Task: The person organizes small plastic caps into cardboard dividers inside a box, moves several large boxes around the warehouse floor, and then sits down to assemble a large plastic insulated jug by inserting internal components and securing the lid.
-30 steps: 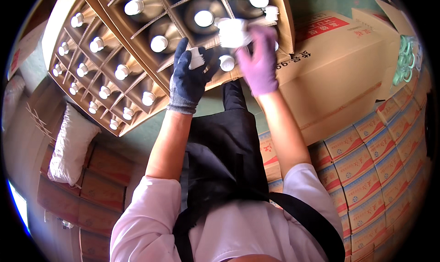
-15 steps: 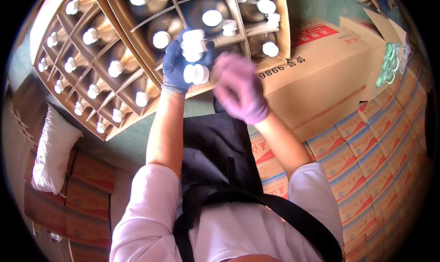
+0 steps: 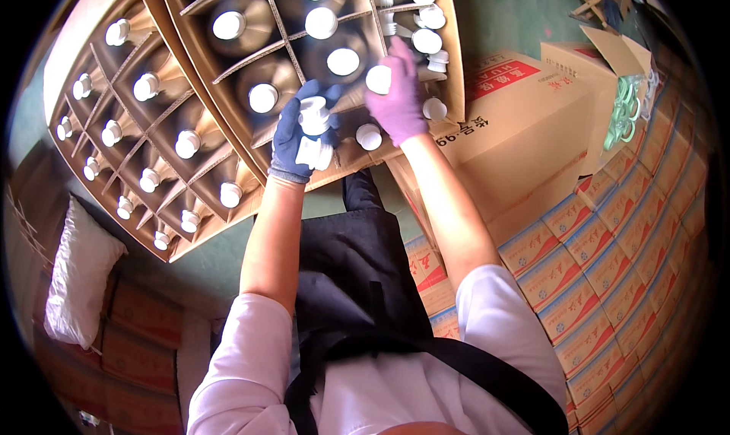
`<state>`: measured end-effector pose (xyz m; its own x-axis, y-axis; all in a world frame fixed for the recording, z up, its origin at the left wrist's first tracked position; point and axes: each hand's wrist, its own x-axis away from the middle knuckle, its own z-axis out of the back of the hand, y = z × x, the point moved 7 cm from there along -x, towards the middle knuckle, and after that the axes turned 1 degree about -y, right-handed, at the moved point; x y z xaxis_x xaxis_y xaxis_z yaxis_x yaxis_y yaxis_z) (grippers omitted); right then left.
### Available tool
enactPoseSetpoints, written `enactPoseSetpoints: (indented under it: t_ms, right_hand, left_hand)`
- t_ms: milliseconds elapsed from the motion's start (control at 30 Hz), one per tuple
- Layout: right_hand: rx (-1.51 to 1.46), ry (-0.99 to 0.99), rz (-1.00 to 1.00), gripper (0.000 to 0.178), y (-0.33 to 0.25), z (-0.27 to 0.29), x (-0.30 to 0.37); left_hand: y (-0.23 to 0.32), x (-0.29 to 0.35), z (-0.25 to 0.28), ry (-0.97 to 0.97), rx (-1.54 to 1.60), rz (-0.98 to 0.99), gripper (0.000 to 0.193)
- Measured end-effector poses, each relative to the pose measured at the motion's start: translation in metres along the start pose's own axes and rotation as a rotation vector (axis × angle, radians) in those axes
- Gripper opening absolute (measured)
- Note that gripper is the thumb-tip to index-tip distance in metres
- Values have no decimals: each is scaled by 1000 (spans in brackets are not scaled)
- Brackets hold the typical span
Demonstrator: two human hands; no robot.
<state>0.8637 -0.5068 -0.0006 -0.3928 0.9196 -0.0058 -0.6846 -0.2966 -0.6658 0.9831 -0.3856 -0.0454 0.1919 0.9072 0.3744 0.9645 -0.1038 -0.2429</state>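
Observation:
My left hand (image 3: pixel 293 134), in a dark blue glove, is curled around several white ribbed plastic caps (image 3: pixel 313 117) above the near edge of a divided cardboard carton (image 3: pixel 268 55). To its right, my right hand (image 3: pixel 399 96), in a pinkish-purple glove, has its fingers closed about a white cap (image 3: pixel 379 80) over the same carton. Whether that cap sits on a bottle beneath, I cannot tell. White-capped bottles (image 3: pixel 264 98) stand in the carton's compartments. Loose white caps (image 3: pixel 437 61) lie in its right-hand part. Below my right hand, another white cap (image 3: pixel 369 137) shows in the carton.
A second divided carton (image 3: pixel 129 161) of white-capped bottles adjoins on the left. At right lies a large closed cardboard box (image 3: pixel 525 123), with green ring-shaped handles (image 3: pixel 623 112) beside it. Stacked printed cartons (image 3: pixel 578 283) fill the lower right. A white sack (image 3: pixel 84 271) rests at far left.
My right hand has moved up and forward over the carton, onto a white cap. My left hand still holds its caps, slightly lower. The whole view has shifted a little.

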Motion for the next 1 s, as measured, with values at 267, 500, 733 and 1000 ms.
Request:
enactPoseSetpoints:
  t_ms: [267, 500, 733, 1000]
  right_hand:
    - [-132, -105, -168, 53, -17, -1, -68]
    - [591, -487, -324, 65, -39, -62, -133]
    - [-514, -261, -235, 46, -62, -17, -57]
    - [-347, -234, -48, 67, -82, 35, -11]
  left_hand:
    - [56, -2, -36, 89, -72, -107, 45]
    - [100, -65, -74, 301, -592, -252, 36]
    - [80, -39, -97, 86, -1287, -143, 49]
    - [8, -30, -93, 109, -605, 116, 68]
